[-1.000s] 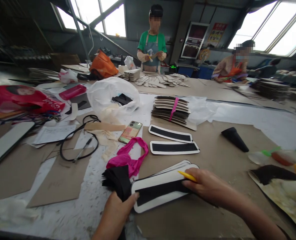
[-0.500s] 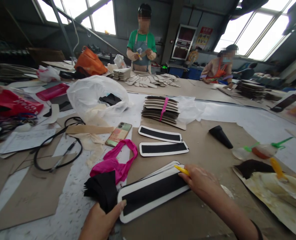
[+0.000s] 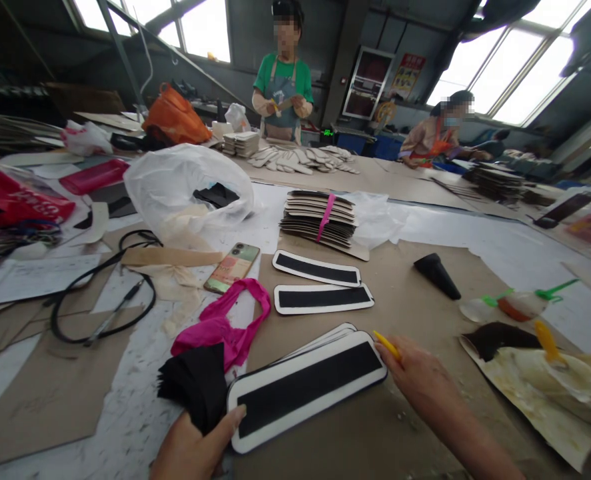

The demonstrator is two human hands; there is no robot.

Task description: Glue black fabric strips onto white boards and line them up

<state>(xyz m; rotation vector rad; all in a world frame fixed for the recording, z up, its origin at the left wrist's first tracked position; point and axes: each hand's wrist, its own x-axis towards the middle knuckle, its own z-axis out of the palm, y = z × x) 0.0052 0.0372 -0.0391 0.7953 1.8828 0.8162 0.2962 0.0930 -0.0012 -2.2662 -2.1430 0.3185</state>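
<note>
My left hand (image 3: 195,443) is closed at the left end of a long white panel with a black strip on it (image 3: 308,390), thumb on top and fingers hidden. A bundle of black pieces (image 3: 195,383) sticks up between that hand and a pink cloth strap (image 3: 215,330); whether the hand also grips the bundle, I cannot tell. My right hand (image 3: 418,367) is closed around a slim yellow pointed tool (image 3: 388,345), its tip by the panel's upper right corner. More white panels (image 3: 320,340) lie partly hidden beneath. Beyond are two smaller white-edged black panels (image 3: 322,299).
A pink-banded stack (image 3: 318,220) stands farther back. A phone (image 3: 232,267), a white plastic bag (image 3: 185,193) and a black cable (image 3: 55,320) lie leftward. To the right are a black cone (image 3: 438,275), squeeze bottles (image 3: 520,305) and a glue-smeared sheet (image 3: 530,400). Two people work across the table.
My right hand has moved slightly right with the yellow tool, from over the black strip to the panel's right end. My left hand keeps its hold. The camera view has shifted slightly.
</note>
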